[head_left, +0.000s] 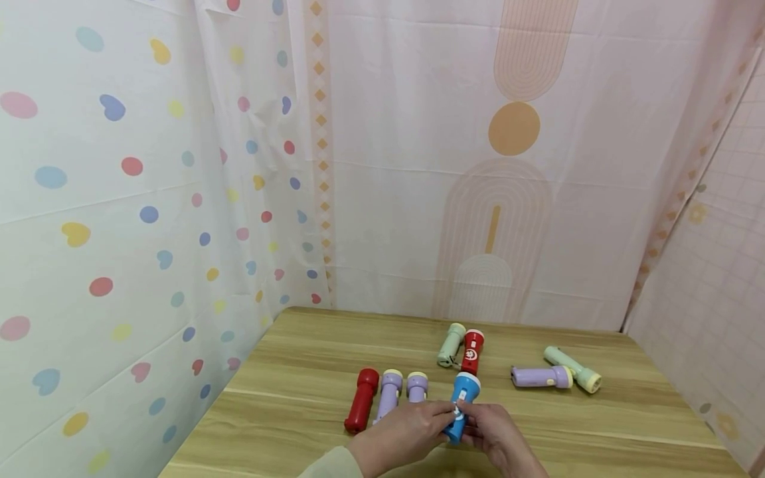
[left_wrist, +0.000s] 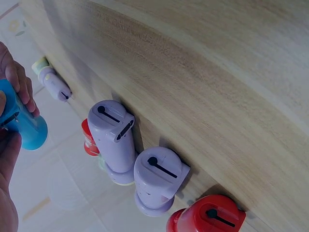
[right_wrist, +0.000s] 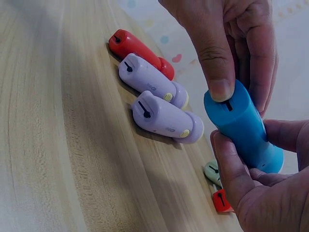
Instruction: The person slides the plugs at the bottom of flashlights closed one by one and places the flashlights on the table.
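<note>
Both hands hold one blue flashlight (head_left: pixel 466 386) with a white rim, low over the wooden table. My left hand (head_left: pixel 411 430) grips it from the left; in the right wrist view its thumb presses on the tail end, by a dark slot. Fingers of my right hand (head_left: pixel 499 435) pinch the barrel from the right. Just left of the hands lie a red flashlight (head_left: pixel 361 403) and two purple flashlights, one (right_wrist: pixel 149 79) beside the red one and the other (right_wrist: pixel 166 118) nearer the hands. The left hand partly covers these purple ones in the head view.
Beyond the blue flashlight lie a pale green flashlight (head_left: pixel 451 346) and a red one (head_left: pixel 473 348) with a white emblem. Farther right, a purple flashlight (head_left: pixel 538 377) lies against another green one (head_left: pixel 574 367). Patterned curtains (head_left: pixel 388 166) stand behind the wooden table (head_left: pixel 287 398) and along its sides.
</note>
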The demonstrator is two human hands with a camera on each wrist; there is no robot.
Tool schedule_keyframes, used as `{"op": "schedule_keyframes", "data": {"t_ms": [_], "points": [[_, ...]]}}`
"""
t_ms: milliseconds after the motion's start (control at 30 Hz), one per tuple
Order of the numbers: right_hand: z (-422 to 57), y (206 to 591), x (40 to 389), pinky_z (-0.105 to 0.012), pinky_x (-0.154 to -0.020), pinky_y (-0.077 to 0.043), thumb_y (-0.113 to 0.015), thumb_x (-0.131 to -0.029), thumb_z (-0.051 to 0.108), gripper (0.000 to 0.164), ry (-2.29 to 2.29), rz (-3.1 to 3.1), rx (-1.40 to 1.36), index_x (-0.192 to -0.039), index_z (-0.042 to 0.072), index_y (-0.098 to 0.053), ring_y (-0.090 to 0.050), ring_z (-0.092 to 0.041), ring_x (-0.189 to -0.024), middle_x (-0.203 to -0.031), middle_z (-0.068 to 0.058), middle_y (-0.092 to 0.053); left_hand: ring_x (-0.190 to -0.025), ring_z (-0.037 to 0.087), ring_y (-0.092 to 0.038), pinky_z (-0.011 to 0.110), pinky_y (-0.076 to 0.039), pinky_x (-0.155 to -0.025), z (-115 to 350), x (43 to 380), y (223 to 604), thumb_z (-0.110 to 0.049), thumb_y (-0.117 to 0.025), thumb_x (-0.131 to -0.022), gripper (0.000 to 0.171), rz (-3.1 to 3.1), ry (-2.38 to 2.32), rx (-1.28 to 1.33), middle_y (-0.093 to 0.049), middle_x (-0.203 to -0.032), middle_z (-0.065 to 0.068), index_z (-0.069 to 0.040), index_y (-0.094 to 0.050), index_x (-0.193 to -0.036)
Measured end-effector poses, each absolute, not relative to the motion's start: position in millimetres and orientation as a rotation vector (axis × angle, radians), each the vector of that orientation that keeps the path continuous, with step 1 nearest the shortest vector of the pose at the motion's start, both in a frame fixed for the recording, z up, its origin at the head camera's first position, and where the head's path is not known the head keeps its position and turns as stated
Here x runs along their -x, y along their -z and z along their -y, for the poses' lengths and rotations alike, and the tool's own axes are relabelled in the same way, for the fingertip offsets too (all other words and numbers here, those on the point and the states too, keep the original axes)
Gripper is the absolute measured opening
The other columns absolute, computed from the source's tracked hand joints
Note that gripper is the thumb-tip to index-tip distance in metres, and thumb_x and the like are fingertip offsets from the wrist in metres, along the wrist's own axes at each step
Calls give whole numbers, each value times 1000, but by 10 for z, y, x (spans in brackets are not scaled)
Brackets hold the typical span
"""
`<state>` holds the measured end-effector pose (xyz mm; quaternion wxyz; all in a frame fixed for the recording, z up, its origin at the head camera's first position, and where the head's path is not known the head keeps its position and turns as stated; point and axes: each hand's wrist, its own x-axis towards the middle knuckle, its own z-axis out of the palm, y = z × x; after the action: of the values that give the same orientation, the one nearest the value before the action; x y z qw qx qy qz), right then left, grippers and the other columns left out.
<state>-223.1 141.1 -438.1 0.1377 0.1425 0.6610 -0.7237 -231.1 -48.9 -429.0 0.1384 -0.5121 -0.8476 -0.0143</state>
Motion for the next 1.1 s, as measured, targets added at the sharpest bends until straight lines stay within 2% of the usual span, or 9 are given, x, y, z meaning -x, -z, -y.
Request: {"op": "schedule_keyframes", "data": {"t_ms": [1100], "points": [[-1362,4408,2222,-25,-68,-56,-53,-103,17,36,2114,-1919,-380,-114,-17,-56,-67,-11,-70,-82,-7,-69,-113,3,-59,15,-48,-89,480,2313,4308,-34,-66,-96,38,2427,16,1443,-62,-128,-3,-12,-66,-126]]}}
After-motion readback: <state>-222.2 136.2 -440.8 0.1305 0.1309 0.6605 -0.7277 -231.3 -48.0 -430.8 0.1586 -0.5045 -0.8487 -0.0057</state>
